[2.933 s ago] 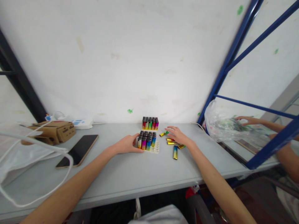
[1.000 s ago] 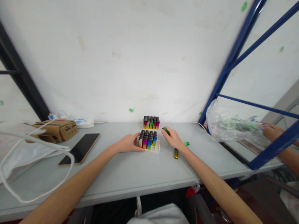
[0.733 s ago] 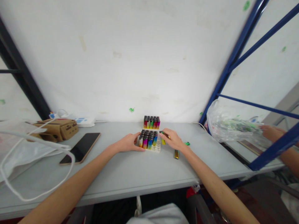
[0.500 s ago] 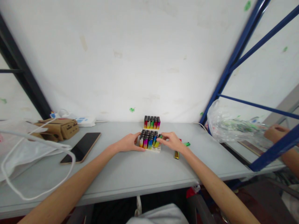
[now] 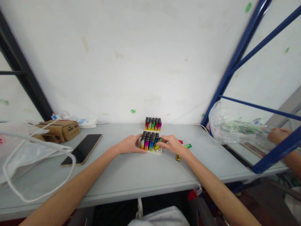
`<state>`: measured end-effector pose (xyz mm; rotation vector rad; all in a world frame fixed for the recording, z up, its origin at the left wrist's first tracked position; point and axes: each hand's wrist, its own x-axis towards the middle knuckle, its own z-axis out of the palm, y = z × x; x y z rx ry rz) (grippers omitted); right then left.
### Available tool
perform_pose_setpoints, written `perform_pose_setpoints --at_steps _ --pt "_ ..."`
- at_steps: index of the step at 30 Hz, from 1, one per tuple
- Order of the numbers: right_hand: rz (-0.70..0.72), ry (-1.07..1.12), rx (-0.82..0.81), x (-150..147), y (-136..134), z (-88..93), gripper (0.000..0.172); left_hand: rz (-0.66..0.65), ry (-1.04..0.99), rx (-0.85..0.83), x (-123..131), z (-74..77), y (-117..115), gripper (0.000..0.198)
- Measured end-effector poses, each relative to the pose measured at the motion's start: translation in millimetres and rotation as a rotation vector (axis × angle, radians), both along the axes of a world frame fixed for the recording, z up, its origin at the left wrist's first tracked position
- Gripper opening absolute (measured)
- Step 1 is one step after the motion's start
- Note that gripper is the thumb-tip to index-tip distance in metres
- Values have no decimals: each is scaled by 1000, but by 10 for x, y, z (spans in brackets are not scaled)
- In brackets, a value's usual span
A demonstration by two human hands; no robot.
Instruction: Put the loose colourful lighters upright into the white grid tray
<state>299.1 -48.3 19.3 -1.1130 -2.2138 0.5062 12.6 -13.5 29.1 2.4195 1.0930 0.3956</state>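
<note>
Several upright lighters with black tops (image 5: 146,143) stand in a white tray (image 5: 157,152) at the middle of the table. My left hand (image 5: 131,144) is curved around the tray's left side, thumb at the front corner, fingers against it. At the right side my right hand (image 5: 171,144) pinches a green-yellow lighter (image 5: 157,145), which leans slightly over the tray's front right part. A second full block of lighters (image 5: 153,124) stands behind, near the wall. Right of my right hand lie a gold lighter (image 5: 178,157), a green one (image 5: 188,146) and a red one (image 5: 180,141).
A phone (image 5: 82,149), cardboard box (image 5: 61,130), power strip (image 5: 87,122) and white cable (image 5: 74,160) are on the left. Clear plastic bags (image 5: 223,124) lie by the blue frame (image 5: 222,83) at right, where another person's hand (image 5: 278,135) shows.
The lighter in my right hand has moved slightly down and left into the tray's right part. My left hand stays against the tray. The other person's hand has shifted a little.
</note>
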Motion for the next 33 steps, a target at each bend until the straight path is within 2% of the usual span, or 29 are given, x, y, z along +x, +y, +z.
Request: perform_pose_setpoints --at_steps 6,10,13,16,19,22,26,30,33 --pt "26 -69 40 -26 -3 -7 47 10 2 -6 0 -3 3 74" --pt "-54 -245 99 -39 23 -36 54 5 4 -13 -4 -9 8 75" --pt "-79 -231 89 18 41 -35 56 -6 6 -9 -9 -21 23 76" --pt "-93 -181 103 188 77 12 58 -15 11 -4 -14 -33 40 76" --pt "-207 -174 161 474 159 58 58 -6 20 7 -18 -44 54 75" --pt "-331 -222 156 817 267 54 46 6 30 9 -19 -54 65 75" --pt "-328 -303 63 1184 347 5 30 8 41 9 -15 -54 66 73" --pt "-277 -269 -42 1330 338 -5 30 7 56 20 -12 -43 58 73" --pt "-294 -246 -44 1372 324 15 32 6 68 28 -13 -50 63 75"
